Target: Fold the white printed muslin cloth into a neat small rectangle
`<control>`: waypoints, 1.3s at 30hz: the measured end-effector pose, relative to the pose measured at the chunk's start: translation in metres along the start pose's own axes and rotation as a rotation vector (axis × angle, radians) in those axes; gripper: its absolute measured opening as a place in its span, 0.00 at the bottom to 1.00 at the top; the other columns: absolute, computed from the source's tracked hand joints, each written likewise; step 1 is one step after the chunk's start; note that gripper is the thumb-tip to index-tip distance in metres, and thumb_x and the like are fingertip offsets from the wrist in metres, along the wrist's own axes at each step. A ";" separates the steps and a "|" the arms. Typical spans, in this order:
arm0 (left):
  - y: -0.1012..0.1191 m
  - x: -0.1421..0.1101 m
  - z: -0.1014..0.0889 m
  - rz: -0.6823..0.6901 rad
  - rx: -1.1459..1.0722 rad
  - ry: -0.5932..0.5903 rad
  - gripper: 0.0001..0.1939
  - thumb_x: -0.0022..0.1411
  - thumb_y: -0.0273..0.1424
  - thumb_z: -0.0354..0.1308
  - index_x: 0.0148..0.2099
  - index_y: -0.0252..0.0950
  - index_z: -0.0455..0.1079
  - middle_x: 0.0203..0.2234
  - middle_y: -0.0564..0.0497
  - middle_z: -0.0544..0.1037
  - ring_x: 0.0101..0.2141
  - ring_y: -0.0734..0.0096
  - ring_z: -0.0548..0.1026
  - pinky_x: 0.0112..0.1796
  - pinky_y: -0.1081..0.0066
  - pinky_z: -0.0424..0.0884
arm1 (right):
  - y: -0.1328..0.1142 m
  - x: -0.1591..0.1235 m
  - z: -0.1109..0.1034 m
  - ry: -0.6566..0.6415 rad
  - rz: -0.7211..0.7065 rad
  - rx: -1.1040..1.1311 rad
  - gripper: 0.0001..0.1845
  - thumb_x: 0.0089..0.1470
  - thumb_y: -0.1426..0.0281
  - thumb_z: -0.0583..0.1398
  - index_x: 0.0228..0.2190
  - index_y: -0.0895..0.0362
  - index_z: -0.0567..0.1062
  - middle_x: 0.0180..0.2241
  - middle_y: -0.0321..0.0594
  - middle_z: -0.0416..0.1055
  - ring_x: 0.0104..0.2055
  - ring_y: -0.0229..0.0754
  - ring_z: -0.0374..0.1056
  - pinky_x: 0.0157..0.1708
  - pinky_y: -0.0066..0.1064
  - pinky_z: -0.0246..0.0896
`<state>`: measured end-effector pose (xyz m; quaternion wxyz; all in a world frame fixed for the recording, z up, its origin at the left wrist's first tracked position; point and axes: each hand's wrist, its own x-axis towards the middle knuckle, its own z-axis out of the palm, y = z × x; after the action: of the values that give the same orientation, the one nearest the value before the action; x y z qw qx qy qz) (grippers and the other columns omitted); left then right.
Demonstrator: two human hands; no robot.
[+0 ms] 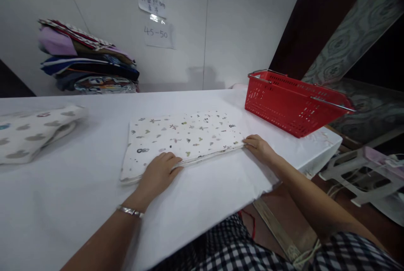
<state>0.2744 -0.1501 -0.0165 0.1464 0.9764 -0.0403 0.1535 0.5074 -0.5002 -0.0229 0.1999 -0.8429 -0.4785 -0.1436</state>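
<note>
A folded white cloth [186, 134] printed with small grey, green and brown figures lies flat on the white-covered table [202, 195] in front of me. My left hand [161, 174] is at its near edge, left of the middle, fingers closed over the folded layers with the thumb along the edge. At the near right corner, my right hand [258, 148] pinches the same cloth between thumb and fingers. The layers show as a thin stack along the near edge.
Another white cloth with grey shapes [34, 134] lies at the left. A pile of folded fabrics [90, 62] stands at the back left by the wall. A red basket [293, 102] sits at the right end; a plastic stool [362, 170] stands beyond the table edge.
</note>
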 end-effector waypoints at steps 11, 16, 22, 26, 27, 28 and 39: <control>0.000 0.000 -0.002 -0.001 -0.020 -0.005 0.11 0.62 0.36 0.50 0.42 0.40 0.71 0.35 0.50 0.73 0.37 0.64 0.69 0.37 0.63 0.65 | -0.001 0.004 0.003 0.002 0.127 -0.063 0.14 0.59 0.68 0.52 0.40 0.52 0.76 0.38 0.42 0.73 0.41 0.44 0.68 0.40 0.36 0.66; 0.000 0.000 -0.002 0.014 -0.024 0.014 0.11 0.63 0.36 0.50 0.42 0.40 0.71 0.34 0.50 0.73 0.36 0.65 0.69 0.37 0.63 0.65 | 0.000 0.001 0.003 -0.029 0.189 0.024 0.14 0.57 0.69 0.54 0.41 0.52 0.76 0.36 0.41 0.73 0.38 0.42 0.69 0.40 0.36 0.66; 0.000 0.000 -0.001 -0.001 -0.029 -0.005 0.10 0.62 0.35 0.51 0.42 0.39 0.71 0.34 0.50 0.73 0.37 0.64 0.69 0.39 0.62 0.65 | -0.003 0.014 -0.009 -0.161 0.500 0.179 0.15 0.54 0.63 0.54 0.37 0.54 0.78 0.30 0.38 0.75 0.31 0.39 0.70 0.33 0.30 0.64; 0.001 0.000 0.000 -0.003 -0.030 -0.001 0.10 0.62 0.34 0.51 0.42 0.39 0.71 0.35 0.50 0.72 0.37 0.64 0.68 0.39 0.62 0.65 | -0.004 0.027 -0.010 -0.289 0.725 0.148 0.21 0.54 0.54 0.53 0.30 0.57 0.76 0.17 0.36 0.70 0.20 0.37 0.66 0.24 0.27 0.60; 0.002 -0.001 -0.001 -0.003 -0.028 -0.001 0.10 0.62 0.34 0.51 0.42 0.39 0.71 0.35 0.49 0.72 0.37 0.64 0.68 0.39 0.62 0.65 | -0.005 0.031 -0.009 -0.328 0.761 0.121 0.21 0.54 0.54 0.54 0.27 0.58 0.76 0.16 0.36 0.69 0.19 0.37 0.65 0.23 0.27 0.60; 0.002 -0.001 -0.001 -0.002 -0.024 -0.001 0.10 0.62 0.33 0.51 0.42 0.39 0.71 0.35 0.49 0.72 0.37 0.64 0.68 0.39 0.62 0.65 | -0.006 0.035 -0.008 -0.371 0.786 0.095 0.20 0.53 0.55 0.55 0.25 0.58 0.75 0.16 0.37 0.69 0.19 0.37 0.65 0.23 0.27 0.59; 0.011 -0.009 -0.010 0.012 0.032 -0.052 0.09 0.59 0.30 0.54 0.43 0.38 0.70 0.37 0.48 0.71 0.40 0.64 0.67 0.40 0.64 0.65 | 0.003 0.044 -0.004 -0.392 0.907 0.347 0.09 0.46 0.67 0.60 0.19 0.58 0.71 0.19 0.45 0.69 0.19 0.35 0.63 0.22 0.30 0.60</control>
<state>0.2615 -0.1576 -0.0077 0.1287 0.9820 -0.0476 0.1294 0.5320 -0.4705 -0.0009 0.2854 -0.9310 -0.1105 0.1991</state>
